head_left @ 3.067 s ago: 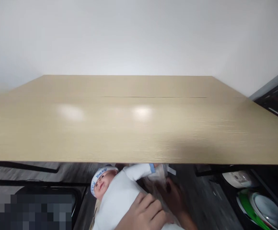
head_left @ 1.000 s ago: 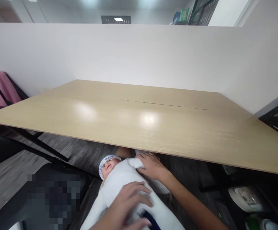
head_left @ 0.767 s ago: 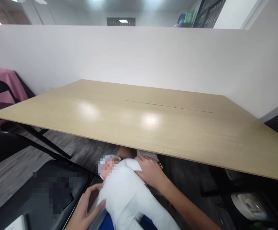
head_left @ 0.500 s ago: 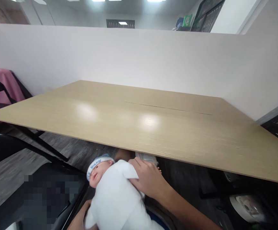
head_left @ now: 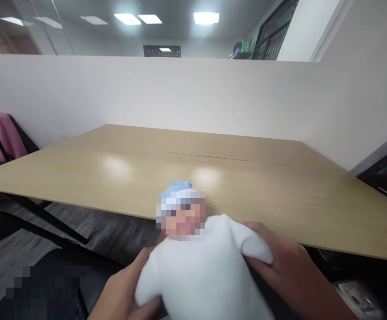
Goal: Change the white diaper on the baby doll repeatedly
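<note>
A baby doll (head_left: pixel 200 271) in white clothes and a blue and white cap is held upright at the near edge of the wooden table (head_left: pixel 213 178). My left hand (head_left: pixel 126 293) wraps round the doll's left side and arm from below. On the doll's other side my right hand (head_left: pixel 287 266) is closed around its flank, just under the white sleeve. The doll's head rises above the table's front edge; its lower body is cut off by the frame.
A white partition wall (head_left: pixel 180 93) stands behind the table. A pink-covered chair (head_left: pixel 0 133) is at the far left. A dark chair seat (head_left: pixel 46 275) lies at lower left, and a white appliance (head_left: pixel 360 298) sits low at the right under the table.
The doll has risen from below the table edge to above it and turned upright. My left hand has come round to grip its side; my right hand stays on it.
</note>
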`<action>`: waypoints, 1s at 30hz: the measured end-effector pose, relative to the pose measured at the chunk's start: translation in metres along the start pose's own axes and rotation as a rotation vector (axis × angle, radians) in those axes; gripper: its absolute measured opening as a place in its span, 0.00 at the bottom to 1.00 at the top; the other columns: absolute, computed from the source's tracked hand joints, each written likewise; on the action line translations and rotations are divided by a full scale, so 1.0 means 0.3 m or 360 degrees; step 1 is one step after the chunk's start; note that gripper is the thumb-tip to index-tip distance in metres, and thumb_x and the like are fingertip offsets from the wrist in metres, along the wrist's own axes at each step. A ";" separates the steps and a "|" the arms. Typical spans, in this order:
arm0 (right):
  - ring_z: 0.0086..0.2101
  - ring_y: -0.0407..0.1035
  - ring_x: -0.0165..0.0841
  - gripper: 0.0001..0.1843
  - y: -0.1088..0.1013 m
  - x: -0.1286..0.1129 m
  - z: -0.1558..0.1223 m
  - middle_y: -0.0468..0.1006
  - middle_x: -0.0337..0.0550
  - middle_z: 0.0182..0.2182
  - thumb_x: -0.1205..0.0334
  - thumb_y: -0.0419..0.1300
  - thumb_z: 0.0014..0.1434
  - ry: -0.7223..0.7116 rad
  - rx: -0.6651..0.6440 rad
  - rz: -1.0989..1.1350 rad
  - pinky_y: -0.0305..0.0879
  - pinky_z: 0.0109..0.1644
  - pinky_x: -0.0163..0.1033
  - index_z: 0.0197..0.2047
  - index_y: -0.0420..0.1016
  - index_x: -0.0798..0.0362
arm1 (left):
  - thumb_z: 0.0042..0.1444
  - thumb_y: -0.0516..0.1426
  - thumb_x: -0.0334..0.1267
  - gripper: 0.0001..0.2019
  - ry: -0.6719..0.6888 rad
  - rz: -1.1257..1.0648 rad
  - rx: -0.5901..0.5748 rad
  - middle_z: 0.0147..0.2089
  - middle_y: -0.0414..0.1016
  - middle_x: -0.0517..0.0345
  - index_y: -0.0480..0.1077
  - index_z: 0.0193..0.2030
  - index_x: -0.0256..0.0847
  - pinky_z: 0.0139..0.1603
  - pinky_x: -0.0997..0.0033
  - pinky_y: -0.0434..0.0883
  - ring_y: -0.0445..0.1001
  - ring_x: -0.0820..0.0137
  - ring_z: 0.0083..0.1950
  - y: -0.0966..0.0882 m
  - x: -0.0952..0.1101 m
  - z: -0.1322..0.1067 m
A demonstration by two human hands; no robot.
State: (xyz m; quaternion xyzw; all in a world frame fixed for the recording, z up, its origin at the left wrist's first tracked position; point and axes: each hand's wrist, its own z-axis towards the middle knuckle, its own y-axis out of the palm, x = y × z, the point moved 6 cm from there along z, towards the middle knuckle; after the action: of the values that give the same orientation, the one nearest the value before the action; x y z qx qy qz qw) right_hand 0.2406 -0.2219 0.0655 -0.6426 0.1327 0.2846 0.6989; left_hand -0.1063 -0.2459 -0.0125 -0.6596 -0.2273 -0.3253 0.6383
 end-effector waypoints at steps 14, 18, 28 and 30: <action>0.44 0.84 0.52 0.20 -0.002 0.358 0.055 0.90 0.46 0.47 0.34 0.61 0.69 0.0322 0.0432 -0.0235 0.75 0.42 0.49 0.50 0.81 0.39 | 0.61 0.66 0.58 0.22 0.0245 0.0496 0.0084 0.48 0.90 0.53 0.77 0.56 0.51 0.40 0.64 0.66 0.86 0.49 0.49 -0.015 0.050 0.516; 0.45 0.83 0.51 0.22 -0.002 0.415 0.150 0.89 0.46 0.47 0.33 0.62 0.69 0.0421 0.0413 -0.0276 0.72 0.42 0.47 0.49 0.81 0.41 | 0.64 0.63 0.62 0.21 0.0213 0.0560 0.0135 0.46 0.87 0.50 0.75 0.47 0.47 0.39 0.64 0.63 0.84 0.50 0.46 -0.018 0.043 0.647; 0.42 0.80 0.46 0.20 0.010 0.539 0.597 0.87 0.48 0.45 0.38 0.62 0.73 0.0343 0.0334 -0.0438 0.62 0.39 0.42 0.45 0.77 0.47 | 0.64 0.58 0.71 0.28 0.0234 0.0672 0.0145 0.47 0.86 0.46 0.72 0.44 0.45 0.38 0.63 0.64 0.83 0.51 0.45 -0.010 0.021 1.066; 0.42 0.80 0.46 0.20 0.014 0.561 0.664 0.88 0.48 0.45 0.38 0.62 0.73 0.0311 0.0353 -0.0435 0.61 0.39 0.42 0.47 0.77 0.47 | 0.64 0.58 0.71 0.28 0.0229 0.0690 0.0126 0.46 0.86 0.47 0.73 0.45 0.45 0.38 0.62 0.65 0.83 0.50 0.45 -0.006 0.015 1.130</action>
State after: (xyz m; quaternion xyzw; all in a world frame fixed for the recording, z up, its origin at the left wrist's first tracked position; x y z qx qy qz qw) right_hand 0.3373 0.0105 -0.0032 -0.5984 0.1420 0.1069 0.7812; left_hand -0.0575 0.0894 0.0011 -0.6425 -0.0467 -0.2174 0.7333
